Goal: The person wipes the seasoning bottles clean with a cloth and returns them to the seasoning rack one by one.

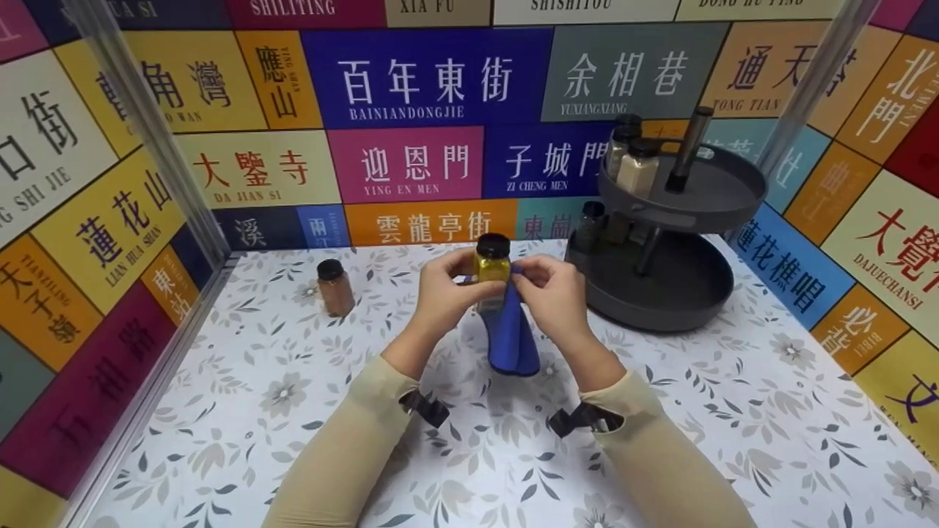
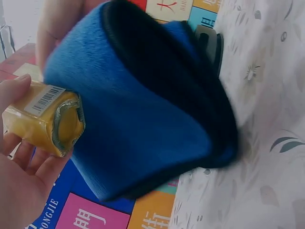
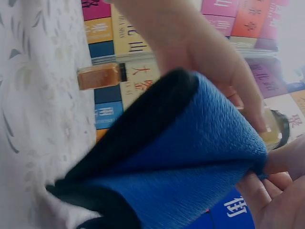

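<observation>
My left hand (image 1: 449, 290) grips a small clear jar (image 2: 45, 117) of yellow contents, its black cap (image 1: 494, 246) uppermost in the head view. A barcode label shows on the jar's side in the left wrist view. Beside it, my right hand (image 1: 554, 297) pinches a blue cloth (image 1: 510, 334) with dark edging between thumb and fingers. The folded cloth hangs down from that pinch, right against the jar, its lower end spreading above the table. In the right wrist view the cloth (image 3: 190, 157) covers part of the scene, and the jar's cap peeks out behind the left fingers.
A jar of reddish-brown contents (image 1: 336, 290) with a black cap stands on the floral tabletop (image 1: 286, 440) to the left. At the right stands a dark two-tier round rack (image 1: 660, 315), several capped jars on its tiers. Colourful sign-printed walls (image 1: 411, 169) enclose the back and sides.
</observation>
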The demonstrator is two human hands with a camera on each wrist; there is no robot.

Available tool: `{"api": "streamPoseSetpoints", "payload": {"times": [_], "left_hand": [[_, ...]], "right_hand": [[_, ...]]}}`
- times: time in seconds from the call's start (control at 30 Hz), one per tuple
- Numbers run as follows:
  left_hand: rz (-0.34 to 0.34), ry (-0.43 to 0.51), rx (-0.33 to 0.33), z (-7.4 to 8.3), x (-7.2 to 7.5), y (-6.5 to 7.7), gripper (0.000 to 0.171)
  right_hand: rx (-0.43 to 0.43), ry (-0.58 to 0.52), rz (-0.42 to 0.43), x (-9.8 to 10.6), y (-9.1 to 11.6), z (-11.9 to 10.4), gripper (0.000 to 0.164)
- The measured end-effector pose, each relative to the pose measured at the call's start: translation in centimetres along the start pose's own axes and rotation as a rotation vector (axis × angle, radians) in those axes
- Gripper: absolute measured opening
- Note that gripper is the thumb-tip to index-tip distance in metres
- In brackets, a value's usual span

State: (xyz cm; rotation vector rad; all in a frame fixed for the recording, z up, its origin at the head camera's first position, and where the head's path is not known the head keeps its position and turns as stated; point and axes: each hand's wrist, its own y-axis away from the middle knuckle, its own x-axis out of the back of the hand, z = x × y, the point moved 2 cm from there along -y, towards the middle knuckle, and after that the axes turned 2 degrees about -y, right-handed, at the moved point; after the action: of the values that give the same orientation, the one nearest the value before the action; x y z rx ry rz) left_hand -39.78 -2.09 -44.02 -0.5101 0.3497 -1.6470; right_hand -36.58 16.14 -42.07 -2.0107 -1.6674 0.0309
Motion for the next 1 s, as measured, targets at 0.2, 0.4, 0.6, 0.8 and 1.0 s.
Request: {"api": "streamPoseSetpoints", "payload": {"times": [0.2,0.4,0.6,0.8,1.0], "left_hand": [[-0.006,0.01,-0.004,0.2,-0.3,-0.1,0.05],[-0.055,0.018,-0.006,-0.2,-1.0,0.1,0.049],[-0.106,-0.005,0.032,-0.6,-1.8,0.6,0.048],[-0.115,-0.003,0.03,-0.2,-2.1,0.8,0.047],[-0.044,-0.007,0.006,0.2,-1.9,0.6,0.049]], "right_hand": [[-0.093,0.108,-0.123,0.3,-0.3,0.5,0.018],[-0.09,-0.074,-0.04,1.8,-0.7,-0.6,0.017],[0.013,-0.248,0.065,3.4,-0.5,-1.8,0.016],[0.093,-0.31,0.115,3.6,-0.5,-2.1,0.018],[0.043,-0.16,0.06,2.4,-0.5,-0.9,0.014]]}}
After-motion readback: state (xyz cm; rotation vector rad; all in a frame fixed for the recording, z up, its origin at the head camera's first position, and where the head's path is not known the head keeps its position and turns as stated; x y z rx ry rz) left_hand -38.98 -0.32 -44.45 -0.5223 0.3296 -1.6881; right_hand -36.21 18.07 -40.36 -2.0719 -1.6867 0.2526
